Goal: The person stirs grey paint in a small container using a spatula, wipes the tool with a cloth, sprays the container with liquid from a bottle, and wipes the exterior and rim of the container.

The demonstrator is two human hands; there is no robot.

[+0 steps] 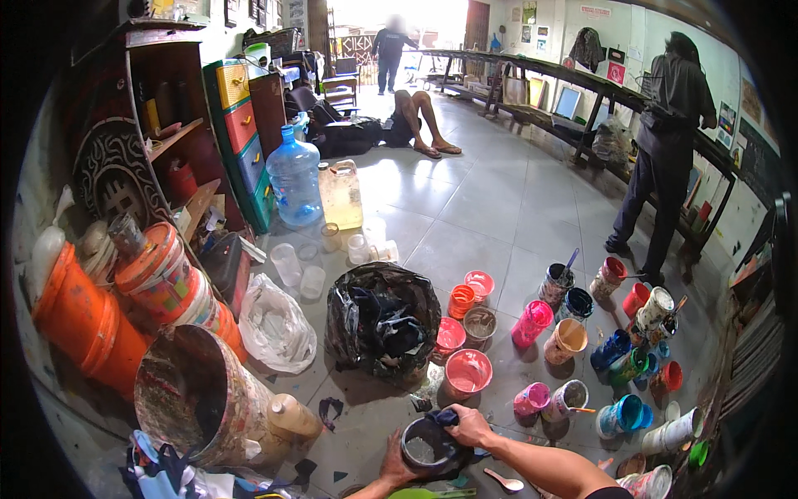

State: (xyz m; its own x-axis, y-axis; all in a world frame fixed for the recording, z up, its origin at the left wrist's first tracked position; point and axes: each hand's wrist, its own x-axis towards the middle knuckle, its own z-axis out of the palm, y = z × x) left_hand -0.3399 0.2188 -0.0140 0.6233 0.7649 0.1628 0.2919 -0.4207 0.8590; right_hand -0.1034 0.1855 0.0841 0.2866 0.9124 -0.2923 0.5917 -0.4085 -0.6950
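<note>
Left hand (396,462): grip part-open, curled round dark tub (451,457); right hand (471,428): grip closed on dark cloth (446,417) at tub's rim.

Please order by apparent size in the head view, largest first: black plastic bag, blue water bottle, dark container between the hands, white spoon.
Black plastic bag, clearly largest
Blue water bottle, though farther from the camera
Dark container, somewhat smaller
White spoon, smallest

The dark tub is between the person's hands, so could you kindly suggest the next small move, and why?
Perhaps sweep the cloth down inside the tub: the right hand holds it at the rim, the left hand is against the side, and pale patches show inside.
</note>
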